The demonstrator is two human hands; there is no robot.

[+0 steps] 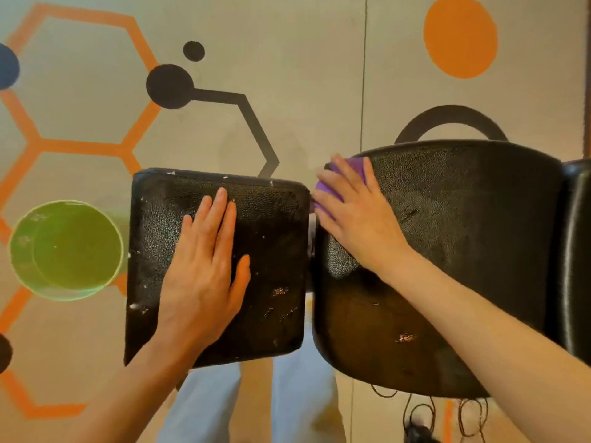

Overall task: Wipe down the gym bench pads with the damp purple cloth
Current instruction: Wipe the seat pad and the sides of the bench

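Note:
Two worn black bench pads lie side by side below me. My left hand [204,270] rests flat, fingers together, on the square left pad [275,251]. My right hand [355,215] presses the purple cloth [329,187] against the far left corner of the larger right pad [463,251]. Most of the cloth is hidden under my fingers; only its purple edges show. A narrow gap separates the two pads.
A green bucket [65,251] stands on the floor just left of the left pad. The floor [303,75] is beige with orange and black hexagon markings. Another black pad edge [579,251] shows at far right. Dark cords [431,414] lie under the right pad.

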